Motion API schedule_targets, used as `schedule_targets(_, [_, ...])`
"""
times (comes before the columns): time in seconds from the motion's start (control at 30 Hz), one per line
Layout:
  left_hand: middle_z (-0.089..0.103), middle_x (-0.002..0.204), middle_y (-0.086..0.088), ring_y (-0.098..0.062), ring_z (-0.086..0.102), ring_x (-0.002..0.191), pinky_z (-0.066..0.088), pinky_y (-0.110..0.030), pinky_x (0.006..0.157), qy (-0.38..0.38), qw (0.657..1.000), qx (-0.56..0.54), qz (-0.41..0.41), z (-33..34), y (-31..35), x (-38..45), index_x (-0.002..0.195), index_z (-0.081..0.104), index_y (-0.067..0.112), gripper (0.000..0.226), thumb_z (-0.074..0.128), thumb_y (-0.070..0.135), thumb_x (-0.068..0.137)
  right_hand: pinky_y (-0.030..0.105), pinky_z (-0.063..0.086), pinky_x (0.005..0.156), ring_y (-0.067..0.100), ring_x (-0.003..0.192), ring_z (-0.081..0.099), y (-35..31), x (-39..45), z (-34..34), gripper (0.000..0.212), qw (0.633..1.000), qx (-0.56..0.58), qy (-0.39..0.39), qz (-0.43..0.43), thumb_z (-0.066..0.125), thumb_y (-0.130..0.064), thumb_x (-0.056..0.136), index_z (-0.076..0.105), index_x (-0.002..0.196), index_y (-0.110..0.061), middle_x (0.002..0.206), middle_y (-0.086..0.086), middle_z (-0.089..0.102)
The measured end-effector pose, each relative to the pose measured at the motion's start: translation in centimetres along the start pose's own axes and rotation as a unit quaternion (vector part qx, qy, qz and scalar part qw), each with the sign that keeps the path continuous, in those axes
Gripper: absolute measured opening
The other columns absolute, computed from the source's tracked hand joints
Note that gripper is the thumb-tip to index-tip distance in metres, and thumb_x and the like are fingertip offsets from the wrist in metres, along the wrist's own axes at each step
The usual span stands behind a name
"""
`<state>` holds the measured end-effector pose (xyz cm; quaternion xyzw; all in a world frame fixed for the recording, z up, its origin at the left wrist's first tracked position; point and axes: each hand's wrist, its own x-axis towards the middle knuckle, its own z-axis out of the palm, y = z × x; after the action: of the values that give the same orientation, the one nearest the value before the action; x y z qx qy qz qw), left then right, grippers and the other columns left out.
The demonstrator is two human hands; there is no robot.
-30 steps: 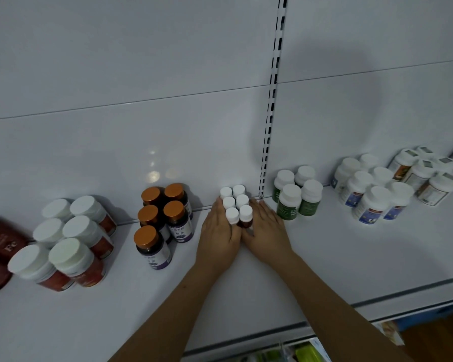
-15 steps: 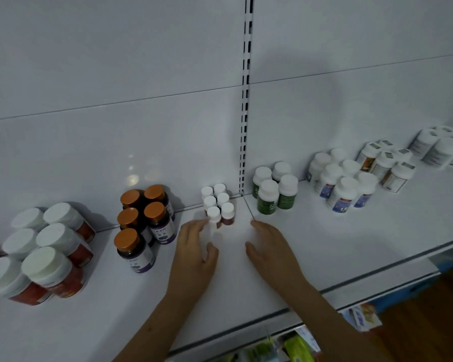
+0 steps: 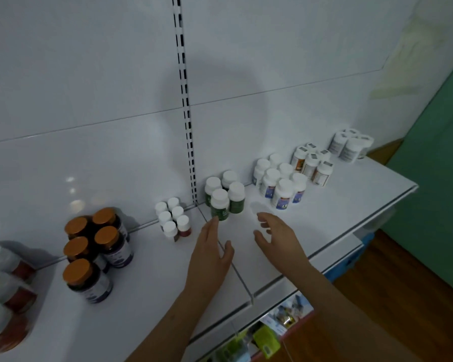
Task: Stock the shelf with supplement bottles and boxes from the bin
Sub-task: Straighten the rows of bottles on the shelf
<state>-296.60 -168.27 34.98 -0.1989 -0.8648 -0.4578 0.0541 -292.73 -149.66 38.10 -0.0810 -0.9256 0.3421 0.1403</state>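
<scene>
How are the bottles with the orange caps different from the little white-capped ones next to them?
The orange-capped bottles are much bigger than the little white-capped bottles. Their caps are copper-orange and their bodies dark with purple and white labels; the little ones have white caps and reddish-brown bodies. There are five orange-capped bottles and six little ones. Both groups stand upright in two neat rows on the white shelf, running back to the rear wall, and neither hand touches them.

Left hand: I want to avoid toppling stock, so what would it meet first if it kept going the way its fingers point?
Probably the front green-label bottle; the left hand has its fingertips at the bottle's base, though depth is unclear.
</scene>
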Motion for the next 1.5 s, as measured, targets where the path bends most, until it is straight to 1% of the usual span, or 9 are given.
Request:
schedule_targets(0.07, [0.034,0.157,-0.003,-0.013,0.034,0.141,0.021,-0.012,0.112,0.001,1.000,0.019,-0.020,1.0,0.1,0.4,0.154,0.028,0.012,0.065,0.056,0.026,0.097,0.028,0.047,0.097,0.015,0.111,0.059,-0.1,1.4,0.2,0.049,1.000,0.009,-0.013,-0.001,0.065,-0.020,0.094,0.050,0.139,-0.009,0.132,0.006,0.059])
schedule_targets(0.2, [0.034,0.157,-0.003,-0.015,0.032,0.143,0.028,-0.032,0.119,0.025,0.998,0.031,-0.043,2.6,0.1,2.1,0.155,0.023,0.011,0.069,0.055,0.032,0.097,0.034,0.044,0.104,0.017,0.123,0.053,0.3,5.3,0.8,0.059,0.998,0.040,-0.054,0.005,0.064,-0.023,0.094,0.041,0.147,-0.008,0.141,0.006,0.051])
schedule_targets(0.3, [0.050,0.143,0.001,-0.013,0.046,0.130,0.039,-0.030,0.110,0.084,0.994,0.025,-0.068,3.6,0.4,3.7,0.149,0.034,0.014,0.064,0.061,0.027,0.092,0.034,0.046,0.102,0.016,0.121,0.053,0.7,8.2,1.5,0.057,0.994,0.068,-0.078,-0.023,0.066,-0.019,0.091,0.044,0.143,-0.013,0.135,0.001,0.055])
schedule_targets(0.4, [0.059,0.127,0.006,-0.010,0.054,0.115,0.043,-0.022,0.097,0.142,0.984,0.049,-0.094,4.4,1.1,4.7,0.142,0.045,0.016,0.058,0.066,0.018,0.087,0.018,0.046,0.088,0.008,0.107,0.058,1.3,9.9,2.4,0.044,0.988,0.109,-0.103,-0.046,0.065,-0.016,0.085,0.053,0.126,-0.025,0.115,-0.013,0.060])
schedule_targets(0.5, [0.064,0.110,0.006,-0.012,0.059,0.098,0.051,-0.031,0.084,0.168,0.977,0.079,-0.103,5.0,1.3,5.4,0.127,0.053,0.018,0.046,0.062,0.012,0.082,0.031,0.052,0.082,0.008,0.097,0.062,2.9,11.2,3.8,0.033,0.985,0.106,-0.110,-0.076,0.059,-0.030,0.080,0.056,0.113,-0.029,0.106,-0.012,0.065])
schedule_targets(0.57, [0.064,0.103,0.008,-0.011,0.060,0.093,0.052,-0.036,0.077,0.168,0.976,0.101,-0.096,5.1,1.1,5.7,0.119,0.054,0.019,0.039,0.058,0.009,0.081,0.031,0.052,0.078,0.009,0.094,0.062,3.9,11.9,4.3,0.033,0.985,0.099,-0.107,-0.092,0.057,-0.036,0.078,0.058,0.110,-0.027,0.103,-0.011,0.067])
schedule_targets(0.8, [0.059,0.132,0.004,-0.012,0.056,0.120,0.046,-0.027,0.098,0.173,0.967,0.167,-0.080,5.1,0.8,6.0,0.141,0.046,0.019,0.056,0.059,0.009,0.088,0.026,0.045,0.071,0.011,0.088,0.061,5.1,12.4,5.3,0.039,0.985,0.085,-0.081,-0.129,0.053,-0.039,0.069,0.059,0.104,-0.024,0.093,-0.010,0.064])
schedule_targets(1.13, [0.060,0.130,0.000,-0.019,0.056,0.120,0.048,-0.039,0.093,0.154,0.961,0.207,-0.098,5.5,0.3,6.0,0.138,0.047,0.018,0.047,0.057,0.016,0.092,0.026,0.040,0.072,0.022,0.091,0.061,5.4,12.3,5.1,0.038,0.983,0.068,-0.049,-0.166,0.071,-0.025,0.069,0.060,0.104,-0.016,0.094,0.000,0.066])
schedule_targets(1.5, [0.062,0.126,-0.003,-0.023,0.059,0.112,0.044,-0.029,0.087,0.163,0.960,0.195,-0.119,5.4,0.4,5.9,0.138,0.049,0.014,0.054,0.067,0.019,0.087,0.032,0.044,0.076,0.027,0.091,0.062,4.7,11.6,5.0,0.035,0.985,0.060,-0.053,-0.150,0.073,-0.025,0.073,0.061,0.103,-0.012,0.094,0.005,0.066])
